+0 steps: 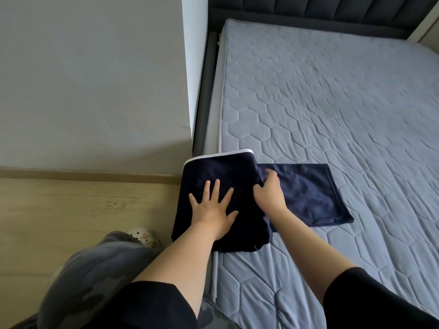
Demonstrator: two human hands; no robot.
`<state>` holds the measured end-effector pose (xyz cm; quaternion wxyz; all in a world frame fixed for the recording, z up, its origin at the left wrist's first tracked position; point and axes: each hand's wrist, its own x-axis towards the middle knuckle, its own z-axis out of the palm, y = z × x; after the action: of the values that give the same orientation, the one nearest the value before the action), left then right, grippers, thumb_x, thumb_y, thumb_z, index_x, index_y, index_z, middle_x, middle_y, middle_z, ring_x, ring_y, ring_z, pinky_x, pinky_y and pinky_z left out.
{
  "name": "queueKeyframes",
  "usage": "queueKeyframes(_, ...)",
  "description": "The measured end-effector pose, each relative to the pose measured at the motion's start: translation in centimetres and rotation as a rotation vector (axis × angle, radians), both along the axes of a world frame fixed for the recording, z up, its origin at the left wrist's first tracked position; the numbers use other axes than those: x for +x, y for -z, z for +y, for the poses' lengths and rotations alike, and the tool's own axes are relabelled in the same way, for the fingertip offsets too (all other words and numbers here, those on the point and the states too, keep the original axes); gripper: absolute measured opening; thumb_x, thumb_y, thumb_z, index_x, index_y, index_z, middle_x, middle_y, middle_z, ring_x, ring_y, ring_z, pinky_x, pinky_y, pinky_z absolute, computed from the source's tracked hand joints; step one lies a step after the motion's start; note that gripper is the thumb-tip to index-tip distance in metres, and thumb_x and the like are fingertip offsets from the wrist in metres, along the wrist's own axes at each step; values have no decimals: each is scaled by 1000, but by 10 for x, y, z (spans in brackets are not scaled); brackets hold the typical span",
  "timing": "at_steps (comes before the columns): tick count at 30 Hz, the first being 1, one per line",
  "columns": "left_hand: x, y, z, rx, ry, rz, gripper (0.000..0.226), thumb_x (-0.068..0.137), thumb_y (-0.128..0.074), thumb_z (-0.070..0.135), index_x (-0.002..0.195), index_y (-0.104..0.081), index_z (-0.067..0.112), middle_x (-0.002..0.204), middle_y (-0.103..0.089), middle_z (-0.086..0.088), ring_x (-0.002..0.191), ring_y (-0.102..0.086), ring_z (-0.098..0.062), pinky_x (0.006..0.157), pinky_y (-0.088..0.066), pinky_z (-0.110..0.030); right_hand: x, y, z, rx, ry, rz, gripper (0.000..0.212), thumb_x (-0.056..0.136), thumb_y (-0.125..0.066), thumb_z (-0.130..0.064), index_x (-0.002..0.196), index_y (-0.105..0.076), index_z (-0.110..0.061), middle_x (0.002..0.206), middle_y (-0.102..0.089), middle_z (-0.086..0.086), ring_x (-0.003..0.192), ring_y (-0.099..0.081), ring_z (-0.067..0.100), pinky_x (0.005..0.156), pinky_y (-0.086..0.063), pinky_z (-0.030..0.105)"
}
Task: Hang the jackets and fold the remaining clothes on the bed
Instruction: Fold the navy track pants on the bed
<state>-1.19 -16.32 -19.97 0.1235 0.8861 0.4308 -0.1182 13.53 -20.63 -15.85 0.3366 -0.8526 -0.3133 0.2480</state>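
Note:
A dark navy garment (306,193) with a white trim along its far edge lies partly folded at the near left corner of the bed (332,103). Its left part is doubled over into a thicker stack that hangs slightly past the mattress edge. My left hand (215,207) presses flat on that stack, fingers spread. My right hand (269,191) rests on the fold line beside it, fingers curled into the cloth at the edge of the upper layer. A single flat layer stretches out to the right of my right hand.
The grey quilted mattress fills the right side, with a dark padded headboard (308,13) at the far end. A grey wall (95,79) and a wooden floor (71,210) lie to the left. My trouser leg and a pale slipper (142,235) are near the bed corner.

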Motion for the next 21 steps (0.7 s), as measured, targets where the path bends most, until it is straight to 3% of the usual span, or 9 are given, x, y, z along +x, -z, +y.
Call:
queueKeyframes(2,3,1,1,-14,48,28,66,95,-17,60,147,14,35,154,27,-4,140,28,-28,107,3,-65,-14,-6,5,185,-118,-309,56,86,-46,-5,140,-33,-11,151,-27,9,135,-25,26,107,-27,33)
queueKeyframes(4,2,2,5,-26,85,31,67,95,-18,59,148,15,32,154,28,-4,140,28,-28,108,5,-65,-25,-5,11,305,-262,-584,56,85,-47,-4,140,-37,-11,155,-21,11,139,-17,25,111,-18,34)
queueKeyframes(6,-2,4,9,-22,92,8,68,96,-20,56,149,12,28,155,25,-3,141,26,-26,110,5,-61,-26,9,16,213,-409,-728,55,88,-46,-11,143,-36,-12,156,-19,10,143,-13,26,114,-12,41)
queueKeyframes(10,-11,7,14,3,3,-126,59,99,-25,45,151,-5,26,159,10,1,145,13,-17,114,-2,-52,-1,57,7,-249,-411,-588,56,100,-28,-36,151,-11,-21,160,1,-2,146,3,19,116,-2,45)
queueKeyframes(13,-13,9,22,-47,-290,-214,61,98,-31,45,150,-4,32,158,12,3,145,8,-20,113,-11,-54,7,71,4,-251,-394,-563,57,99,-26,-38,151,-8,-22,159,2,-4,146,2,18,116,-2,44)
queueKeyframes(15,-12,8,30,-198,-575,-364,74,93,-43,47,151,0,29,159,6,-3,145,-5,-26,113,-19,-50,6,74,7,-243,-399,-566,58,99,-26,-38,151,-8,-21,159,2,-4,146,2,18,116,-2,44)
queueKeyframes(17,-15,5,42,-408,-854,-615,82,90,-54,43,151,-5,18,157,-14,-11,140,-25,-30,112,-26,-42,7,74,8,-254,-405,-554,58,99,-26,-38,151,-6,-21,159,3,-4,146,3,17,116,-1,44)
queueKeyframes(19,-24,5,57,-614,-1057,-776,79,86,-62,40,146,-23,7,148,-36,-13,131,-41,-31,107,-34,-37,8,74,7,-273,-409,-538,59,99,-25,-38,152,-5,-22,159,5,-4,146,4,17,116,-1,44)
queueKeyframes(21,-36,2,66,-879,-1137,-803,73,83,-66,45,139,-41,5,138,-49,-11,124,-49,-29,106,-37,-38,8,73,7,-284,-419,-531,59,99,-25,-38,152,-3,-22,159,6,-4,146,5,17,116,0,44)
